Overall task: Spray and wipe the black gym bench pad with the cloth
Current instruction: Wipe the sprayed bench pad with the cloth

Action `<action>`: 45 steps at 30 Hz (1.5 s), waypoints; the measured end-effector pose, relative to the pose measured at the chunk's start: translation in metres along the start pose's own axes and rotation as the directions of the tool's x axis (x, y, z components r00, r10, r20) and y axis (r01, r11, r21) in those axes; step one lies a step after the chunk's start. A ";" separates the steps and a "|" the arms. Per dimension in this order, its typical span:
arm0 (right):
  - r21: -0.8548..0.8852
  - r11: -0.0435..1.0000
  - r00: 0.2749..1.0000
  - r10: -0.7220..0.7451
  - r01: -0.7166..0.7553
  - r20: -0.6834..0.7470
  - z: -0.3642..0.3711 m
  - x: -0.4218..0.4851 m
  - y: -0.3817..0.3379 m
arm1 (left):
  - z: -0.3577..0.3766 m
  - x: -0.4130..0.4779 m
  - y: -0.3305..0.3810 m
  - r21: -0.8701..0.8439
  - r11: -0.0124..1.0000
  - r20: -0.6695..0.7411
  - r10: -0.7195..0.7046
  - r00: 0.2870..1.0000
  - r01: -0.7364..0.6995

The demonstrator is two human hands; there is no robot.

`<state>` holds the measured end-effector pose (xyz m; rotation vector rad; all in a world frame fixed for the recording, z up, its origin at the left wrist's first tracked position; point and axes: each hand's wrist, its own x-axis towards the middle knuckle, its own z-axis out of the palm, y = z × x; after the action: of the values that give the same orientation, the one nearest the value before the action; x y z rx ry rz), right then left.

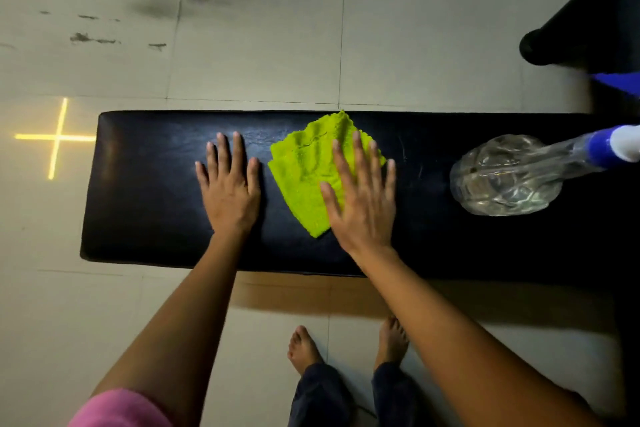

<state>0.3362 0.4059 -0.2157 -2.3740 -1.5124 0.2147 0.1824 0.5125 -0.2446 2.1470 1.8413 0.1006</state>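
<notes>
The black gym bench pad (149,225) runs left to right across the middle of the head view. A folded lime-green cloth (304,170) lies on it near the centre. My right hand (360,198) rests flat on the cloth's right half, fingers spread, not curled around it. My left hand (228,187) lies flat on the bare pad just left of the cloth, fingers apart, holding nothing. A clear spray bottle (505,177) with a blue and white head stands on the pad to the right, apart from both hands.
Pale floor tiles (259,45) surround the bench, with dark scuff marks at the far left. A yellow light cross (57,138) glows on the floor left of the pad. Another black piece of equipment (581,35) fills the top right corner. My bare feet (304,347) stand before the bench.
</notes>
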 end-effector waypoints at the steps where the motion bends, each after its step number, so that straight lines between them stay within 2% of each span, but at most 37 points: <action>1: -0.006 1.000 1.000 0.003 -0.003 0.021 0.010 0.009 -0.015 | 0.003 -0.001 0.000 0.013 1.000 -0.006 0.008 1.000 -0.008; 4: -0.098 0.995 0.995 0.041 -0.032 0.087 0.038 0.025 -0.033 | 0.005 -0.001 -0.002 0.024 1.000 -0.034 0.010 0.999 -0.009; 7: -0.180 0.983 0.997 0.041 -0.028 0.069 0.043 0.011 -0.025 | 0.007 0.000 -0.004 0.021 1.000 -0.026 0.019 0.999 -0.019; 12: -0.161 0.983 0.986 -0.067 0.092 0.155 0.034 -0.037 -0.014 | 0.004 -0.002 0.000 0.018 1.000 -0.011 0.015 1.000 -0.015; 18: -0.145 0.987 0.980 -0.040 0.069 0.194 0.028 0.038 0.018 | 0.008 -0.001 -0.001 0.037 0.999 -0.018 0.020 1.000 -0.019; 21: -0.120 0.993 0.991 0.032 -0.016 0.131 0.021 0.016 0.021 | 0.002 -0.002 0.006 0.009 1.000 -0.004 -0.014 1.000 0.014; 26: -0.184 0.972 0.977 0.168 -0.143 0.131 0.007 -0.051 0.047 | 0.013 -0.014 0.052 -0.013 0.981 0.065 0.194 0.979 -0.194; 36: -0.145 0.980 0.982 0.150 -0.133 0.116 0.008 0.049 0.067 | 0.025 -0.012 0.051 0.042 0.979 0.010 0.199 0.980 -0.199; 41: -0.117 0.958 0.960 0.271 -0.262 0.069 0.003 0.021 0.062 | 0.019 -0.014 0.051 0.040 0.980 0.055 0.192 0.980 -0.194; 43: -0.122 0.956 0.959 0.276 -0.266 0.072 0.001 -0.008 0.057 | 0.014 -0.015 0.049 0.029 0.971 0.093 0.232 0.968 -0.236; 45: -0.146 0.967 0.970 0.222 -0.207 0.098 0.001 -0.040 0.055 | 0.006 -0.017 0.035 0.058 0.946 0.128 0.310 0.942 -0.319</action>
<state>0.3659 0.3489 -0.2372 -2.6769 -1.3529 0.3112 0.2144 0.4901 -0.2385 2.4308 1.4475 -0.0272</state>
